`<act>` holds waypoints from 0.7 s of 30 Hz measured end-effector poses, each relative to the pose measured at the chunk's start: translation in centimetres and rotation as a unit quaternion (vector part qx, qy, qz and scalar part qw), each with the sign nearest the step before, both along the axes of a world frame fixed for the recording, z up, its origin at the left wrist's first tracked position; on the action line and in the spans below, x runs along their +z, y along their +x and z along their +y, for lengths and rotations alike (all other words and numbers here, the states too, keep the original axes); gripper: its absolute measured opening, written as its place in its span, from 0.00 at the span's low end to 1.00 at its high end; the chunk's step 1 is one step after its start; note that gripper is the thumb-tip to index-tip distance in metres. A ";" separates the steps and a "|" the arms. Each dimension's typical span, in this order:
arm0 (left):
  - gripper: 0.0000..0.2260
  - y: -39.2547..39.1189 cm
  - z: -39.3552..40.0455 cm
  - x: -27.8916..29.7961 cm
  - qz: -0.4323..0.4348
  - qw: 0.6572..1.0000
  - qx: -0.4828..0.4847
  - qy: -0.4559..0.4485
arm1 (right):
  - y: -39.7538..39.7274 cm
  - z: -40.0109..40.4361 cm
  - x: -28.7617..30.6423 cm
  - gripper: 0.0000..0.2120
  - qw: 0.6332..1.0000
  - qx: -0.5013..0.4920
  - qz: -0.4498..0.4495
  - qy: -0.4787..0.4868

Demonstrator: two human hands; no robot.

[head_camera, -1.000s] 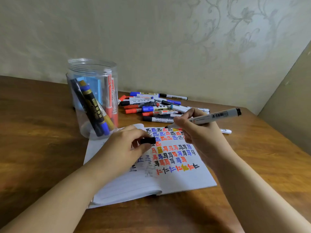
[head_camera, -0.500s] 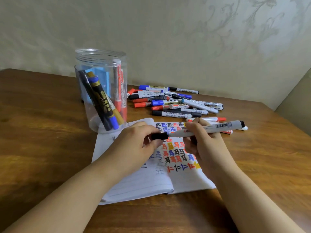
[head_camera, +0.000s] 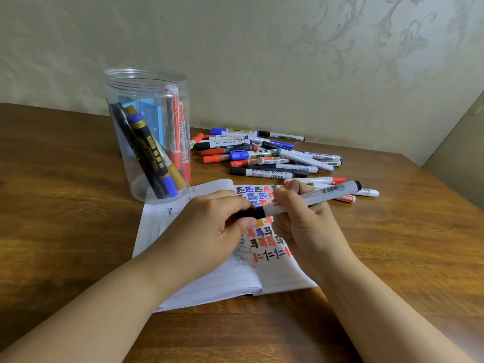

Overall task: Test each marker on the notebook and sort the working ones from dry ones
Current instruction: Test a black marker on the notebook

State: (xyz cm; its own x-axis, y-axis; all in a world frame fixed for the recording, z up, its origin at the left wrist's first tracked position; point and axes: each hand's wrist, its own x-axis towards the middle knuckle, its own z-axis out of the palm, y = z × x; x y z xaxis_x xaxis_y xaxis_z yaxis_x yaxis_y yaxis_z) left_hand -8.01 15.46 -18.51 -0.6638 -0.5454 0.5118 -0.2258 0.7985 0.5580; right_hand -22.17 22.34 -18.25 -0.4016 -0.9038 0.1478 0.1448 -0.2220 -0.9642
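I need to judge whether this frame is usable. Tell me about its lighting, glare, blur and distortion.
Head view: soft, dim light; faint shadows under the hands on the notebook; pale sheen on the table and the clear jar; wide-angle bowing of the table edge; forearms at the bottom are soft, while labels in the marker pile stay readable.

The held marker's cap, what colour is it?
Black: the cap on the grey marker, clearest in the head view.
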 end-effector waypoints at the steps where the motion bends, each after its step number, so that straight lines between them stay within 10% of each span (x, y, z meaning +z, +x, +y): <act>1: 0.06 0.0 0.1 0.0 0.002 1.000 0.001 -0.003 | 0.2 0.0 0.0 0.19 1.000 0.000 -0.006 -0.002; 11: 0.06 0.0 -0.6 0.5 -0.017 0.998 0.059 0.016 | 0.0 -0.2 0.2 0.13 0.999 -0.022 0.028 0.026; 21: 0.13 2.8 -3.4 2.5 0.119 0.972 0.200 -0.010 | -0.1 -3.2 9.3 0.08 0.972 -0.145 0.103 -0.156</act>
